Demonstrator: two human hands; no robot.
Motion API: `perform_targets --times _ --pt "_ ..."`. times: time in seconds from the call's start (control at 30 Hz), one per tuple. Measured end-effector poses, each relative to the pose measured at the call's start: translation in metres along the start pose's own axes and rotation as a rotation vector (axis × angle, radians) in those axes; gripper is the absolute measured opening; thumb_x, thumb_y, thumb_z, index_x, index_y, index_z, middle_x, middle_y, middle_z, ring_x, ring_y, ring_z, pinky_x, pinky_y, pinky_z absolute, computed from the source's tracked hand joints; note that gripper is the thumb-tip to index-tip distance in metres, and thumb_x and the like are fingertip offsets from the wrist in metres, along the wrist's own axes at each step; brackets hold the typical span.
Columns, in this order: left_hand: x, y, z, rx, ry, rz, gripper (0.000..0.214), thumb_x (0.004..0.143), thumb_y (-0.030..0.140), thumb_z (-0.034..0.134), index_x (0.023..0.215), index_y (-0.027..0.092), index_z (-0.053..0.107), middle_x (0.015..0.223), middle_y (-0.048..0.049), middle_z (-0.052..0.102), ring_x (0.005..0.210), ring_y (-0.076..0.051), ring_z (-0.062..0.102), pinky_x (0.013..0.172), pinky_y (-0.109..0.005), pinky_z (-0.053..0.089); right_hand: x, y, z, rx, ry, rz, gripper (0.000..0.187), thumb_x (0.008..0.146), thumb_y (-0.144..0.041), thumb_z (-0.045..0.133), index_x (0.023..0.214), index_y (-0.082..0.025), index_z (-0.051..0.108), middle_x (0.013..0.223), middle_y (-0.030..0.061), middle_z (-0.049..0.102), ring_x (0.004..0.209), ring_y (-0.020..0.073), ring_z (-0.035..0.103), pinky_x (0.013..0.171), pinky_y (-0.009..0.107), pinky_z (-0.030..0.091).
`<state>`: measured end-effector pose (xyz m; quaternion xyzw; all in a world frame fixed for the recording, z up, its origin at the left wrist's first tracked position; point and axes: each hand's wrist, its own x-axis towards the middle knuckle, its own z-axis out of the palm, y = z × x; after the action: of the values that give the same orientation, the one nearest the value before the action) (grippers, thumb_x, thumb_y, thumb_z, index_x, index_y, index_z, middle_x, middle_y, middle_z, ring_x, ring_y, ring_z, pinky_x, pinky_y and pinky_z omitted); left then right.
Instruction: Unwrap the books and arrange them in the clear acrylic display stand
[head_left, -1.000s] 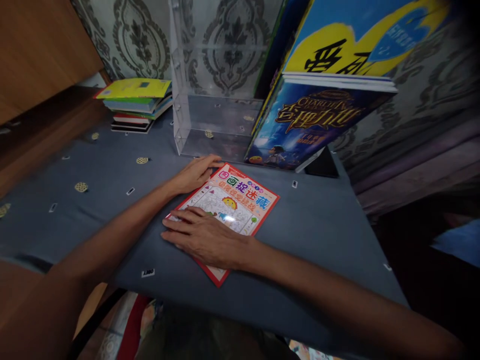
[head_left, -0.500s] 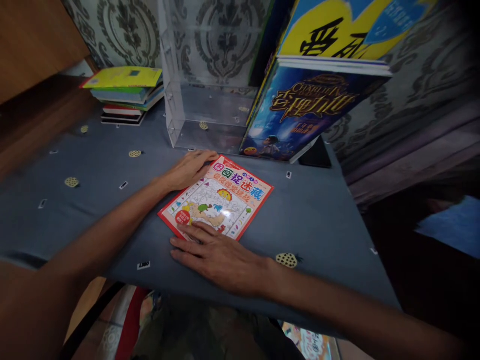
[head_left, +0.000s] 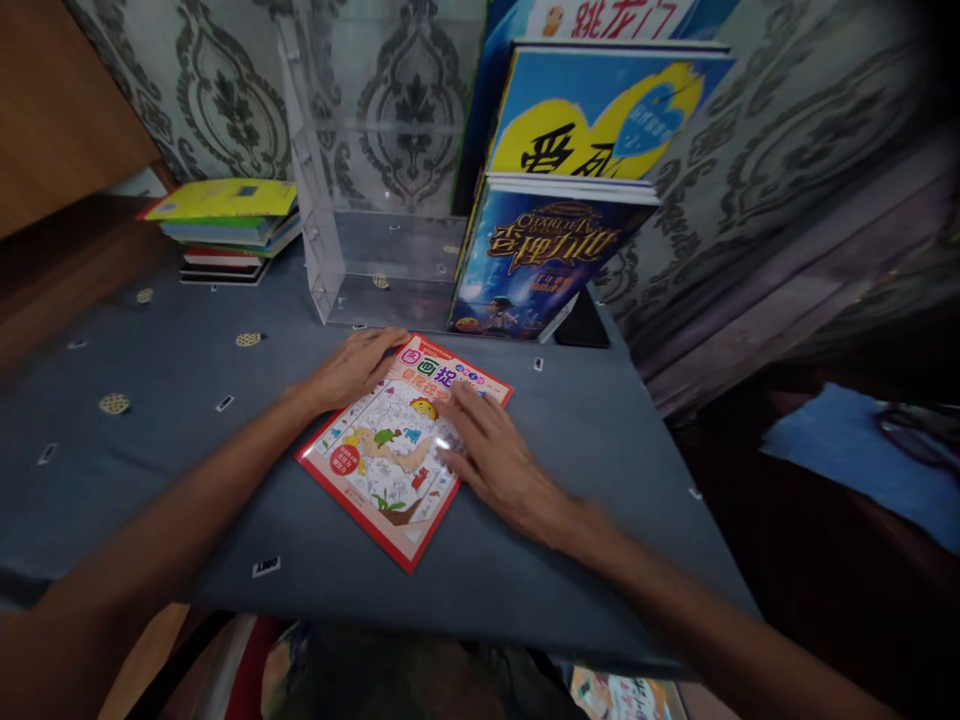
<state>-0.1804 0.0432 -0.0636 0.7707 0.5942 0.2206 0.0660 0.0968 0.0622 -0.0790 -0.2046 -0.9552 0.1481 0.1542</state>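
1. Desk (head_left: 172, 480) covered in slate-blue patterned cloth, with damask wallpaper (head_left: 217, 100) behind. A clear acrylic case (head_left: 390, 265) and a stack of books (head_left: 225, 230) stand at the rear.
2. Picture booklet (head_left: 379, 470) lies flat and angled at the desk's centre, in front of the case.
3. Left hand (head_left: 352, 368) open, at the booklet's upper-left edge. Right hand (head_left: 499, 465) open, fingers spread on the cover; no grip on it.
4. Status: booklet shut, no page turned.

Here's the left hand (head_left: 351, 369) at the top edge of a children's puzzle book (head_left: 375, 452), right hand (head_left: 499, 464) spread across it, on a blue-grey tablecloth (head_left: 592, 480)!
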Motion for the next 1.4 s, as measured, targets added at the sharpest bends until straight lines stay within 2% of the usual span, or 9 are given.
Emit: perform_targets --times 0.2,0.43,0.7,0.87,1.03,1.13,1.23,1.3,1.4 --pt "-0.002 0.009 -0.001 0.075 0.042 -0.038 0.035 0.101 0.029 0.041 0.133 0.019 0.053 0.129 -0.0097 0.065 0.122 -0.024 0.057 0.108 -0.044 0.043 -0.001 0.021 -0.003 -0.149 0.066 0.245 0.061 0.102 -0.050 0.040 0.147 -0.009 0.045 0.158 0.0245 0.036 0.149 0.0371 0.030 0.117 0.061 0.033" --pt "-0.004 0.028 0.003 0.038 0.119 -0.118 0.033 0.097 0.025 0.045 0.126 0.019 0.060 0.112 -0.0102 0.070 0.107 -0.026 0.061 0.099 -0.044 0.047 -0.001 0.014 -0.004 -0.214 0.057 0.296 0.063 0.102 -0.051 0.039 0.146 -0.007 0.046 0.157 0.0259 0.037 0.148 0.0369 0.033 0.117 0.057 0.035" --pt "0.003 0.022 0.003 -0.932 0.146 -0.565 0.051 0.074 0.046 0.071 0.113 0.014 0.066 0.089 -0.0068 0.074 0.073 -0.021 0.068 0.063 -0.029 0.051 -0.004 0.018 0.002 -0.204 0.096 0.276 0.059 0.100 -0.043 0.047 0.145 -0.005 0.049 0.155 0.0280 0.038 0.146 0.0386 0.034 0.116 0.057 0.037" --pt "0.004 0.035 0.005 -1.266 0.131 -0.646 0.049 0.059 0.053 0.085 0.084 0.014 0.070 0.071 -0.0027 0.071 0.058 -0.016 0.063 0.057 -0.025 0.047 -0.007 0.025 0.010 -0.143 0.164 0.302 0.059 0.099 -0.043 0.047 0.146 -0.008 0.050 0.156 0.0268 0.038 0.145 0.0391 0.037 0.114 0.058 0.039" --pt "0.008 0.048 0.000 -1.451 0.188 -0.603 0.053 0.055 0.053 0.090 0.084 0.013 0.071 0.073 -0.0049 0.074 0.060 -0.016 0.065 0.061 -0.026 0.050 -0.003 0.035 0.002 0.134 0.317 0.462 0.080 0.089 -0.053 0.058 0.153 -0.011 0.037 0.157 0.0237 0.038 0.145 0.0396 0.038 0.113 0.061 0.039" --pt "0.011 0.058 -0.009 -1.483 0.277 -0.565 0.055 0.054 0.054 0.090 0.087 0.014 0.071 0.074 -0.0050 0.074 0.062 -0.017 0.067 0.063 -0.027 0.052 0.003 0.033 -0.009 0.481 0.407 0.533 0.089 0.082 -0.061 0.062 0.151 -0.011 0.036 0.143 0.0229 0.056 0.131 0.0370 0.055 0.107 0.056 0.046" --pt "0.011 0.070 -0.019 -1.465 0.377 -0.507 0.057 0.056 0.057 0.088 0.089 0.015 0.070 0.076 -0.0047 0.074 0.064 -0.019 0.068 0.064 -0.027 0.052 0.009 0.023 -0.015 0.926 0.292 0.516 0.078 0.080 -0.074 0.058 0.128 -0.011 0.059 0.101 0.0162 0.075 0.083 0.0265 0.072 0.073 0.039 0.060" --pt "0.010 0.079 -0.026 -1.409 0.432 -0.438 0.055 0.063 0.059 0.084 0.093 0.015 0.070 0.079 -0.0047 0.074 0.067 -0.019 0.068 0.064 -0.027 0.052 0.013 0.014 -0.020 1.120 0.216 0.530 0.075 0.076 -0.080 0.059 0.104 -0.011 0.069 0.077 0.0105 0.072 0.057 0.0168 0.063 0.048 0.026 0.050" --pt "0.005 0.091 -0.040 -1.275 0.519 -0.342 0.052 0.075 0.062 0.073 0.100 0.016 0.069 0.085 -0.0046 0.074 0.070 -0.018 0.066 0.065 -0.027 0.052 0.020 0.002 -0.039 1.238 0.232 0.519 0.068 0.073 -0.077 0.067 0.094 -0.013 0.070 0.073 0.0075 0.070 0.052 0.0110 0.057 0.041 0.018 0.040"
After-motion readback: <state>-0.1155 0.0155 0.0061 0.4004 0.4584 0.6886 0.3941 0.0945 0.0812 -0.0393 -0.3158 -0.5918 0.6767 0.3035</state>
